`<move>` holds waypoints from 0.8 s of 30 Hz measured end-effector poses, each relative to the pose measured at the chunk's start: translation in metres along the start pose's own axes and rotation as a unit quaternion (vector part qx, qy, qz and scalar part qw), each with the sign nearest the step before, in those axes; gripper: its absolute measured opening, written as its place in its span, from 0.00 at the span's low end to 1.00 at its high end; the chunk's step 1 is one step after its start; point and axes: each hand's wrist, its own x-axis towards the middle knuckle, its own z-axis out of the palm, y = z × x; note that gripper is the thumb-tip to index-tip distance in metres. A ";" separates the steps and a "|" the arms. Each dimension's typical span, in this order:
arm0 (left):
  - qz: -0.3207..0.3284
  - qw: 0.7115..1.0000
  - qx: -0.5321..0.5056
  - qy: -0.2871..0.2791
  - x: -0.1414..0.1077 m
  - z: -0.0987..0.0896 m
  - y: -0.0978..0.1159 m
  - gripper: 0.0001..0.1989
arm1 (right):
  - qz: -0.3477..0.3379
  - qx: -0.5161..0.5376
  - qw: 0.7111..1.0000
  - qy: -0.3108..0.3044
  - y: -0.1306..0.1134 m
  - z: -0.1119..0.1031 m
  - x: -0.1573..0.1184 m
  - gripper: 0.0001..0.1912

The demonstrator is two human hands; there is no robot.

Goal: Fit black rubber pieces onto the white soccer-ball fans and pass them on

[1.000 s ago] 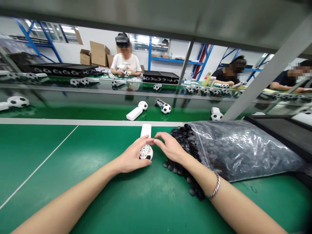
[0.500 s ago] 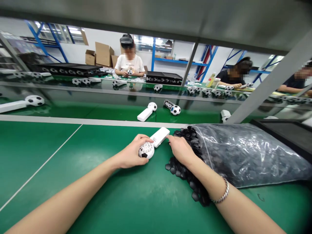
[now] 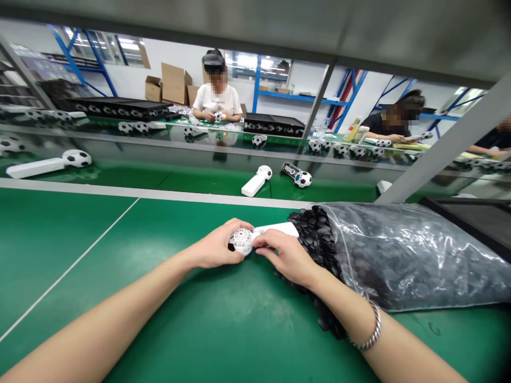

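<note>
My left hand (image 3: pixel 217 246) is closed around the football-shaped head of a white handheld fan (image 3: pixel 242 241), low over the green bench. The head has an open web-like grille and a black patch at its left side. Its white handle points right, partly behind my right hand (image 3: pixel 285 256). The fingertips of that hand are pinched together at the right side of the ball, near the neck. Whatever they hold is hidden. Close by on the right, a heap of black hexagonal pieces (image 3: pixel 317 239) spills from a clear plastic bag (image 3: pixel 411 260).
Beyond the bench's pale edge, a green conveyor (image 3: pixel 171 183) carries several football-headed fans, one with its handle open (image 3: pixel 291 170). Co-workers sit on the far side. A slanted metal post (image 3: pixel 443 143) rises at the right, and a shelf (image 3: pixel 247 26) hangs overhead.
My right hand has moved left from the handle's far end to the ball. The fan has turned so its handle points more to the right. Fans on the conveyor appear further right.
</note>
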 end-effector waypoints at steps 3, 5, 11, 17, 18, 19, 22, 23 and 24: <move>0.004 1.000 0.005 0.014 0.000 0.002 0.000 0.26 | -0.014 -0.005 1.000 -0.011 0.002 0.006 0.001 0.08; 0.006 1.000 0.004 0.018 0.000 0.004 0.000 0.28 | -0.030 -0.001 0.999 -0.011 0.002 0.009 0.002 0.08; 0.012 0.999 0.002 0.053 0.000 0.009 0.003 0.25 | -0.040 -0.003 0.999 0.028 -0.002 0.014 0.007 0.07; -0.014 0.994 -0.017 0.106 0.003 0.020 0.003 0.20 | 0.051 0.001 0.998 0.048 0.002 0.013 0.011 0.03; -0.018 0.993 -0.019 0.119 0.003 0.023 0.003 0.20 | 0.063 -0.001 0.997 0.049 0.004 0.013 0.012 0.04; -0.021 0.991 -0.021 0.131 0.003 0.025 0.003 0.20 | 0.076 0.000 0.996 0.052 0.005 0.013 0.013 0.05; -0.041 0.986 -0.053 0.155 0.002 0.030 0.005 0.21 | 0.103 0.012 0.992 0.070 0.005 0.010 0.015 0.10; -0.050 0.984 -0.072 0.156 0.003 0.030 0.006 0.21 | 0.105 0.019 0.991 0.082 0.003 0.009 0.015 0.11; -0.057 0.982 -0.091 0.154 0.005 0.028 0.005 0.22 | 0.099 0.028 0.990 0.093 0.001 0.006 0.015 0.11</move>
